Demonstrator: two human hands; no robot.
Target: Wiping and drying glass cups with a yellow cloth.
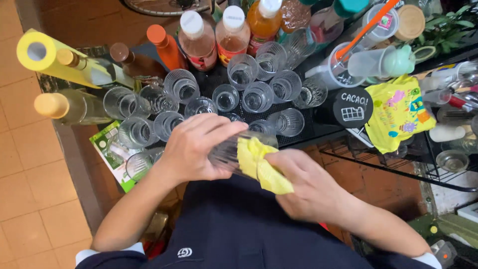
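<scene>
My left hand (196,147) grips a clear ribbed drinking glass (226,152) that lies on its side just above my lap. My right hand (306,187) holds a yellow cloth (259,164), which is pushed into the glass's open mouth and trails out over my fingers. Both hands hover in front of a black mat (303,132) crowded with several upright glasses of the same kind (254,97).
Bottles of orange and brown liquid (199,42) line the mat's far edge. Yellow-capped bottles (74,107) and a yellow roll (47,57) lie to the left. A round black jar lid (352,107), a yellow printed cloth (398,112), plastic cups with straws (343,67) and a wire rack (398,159) sit on the right.
</scene>
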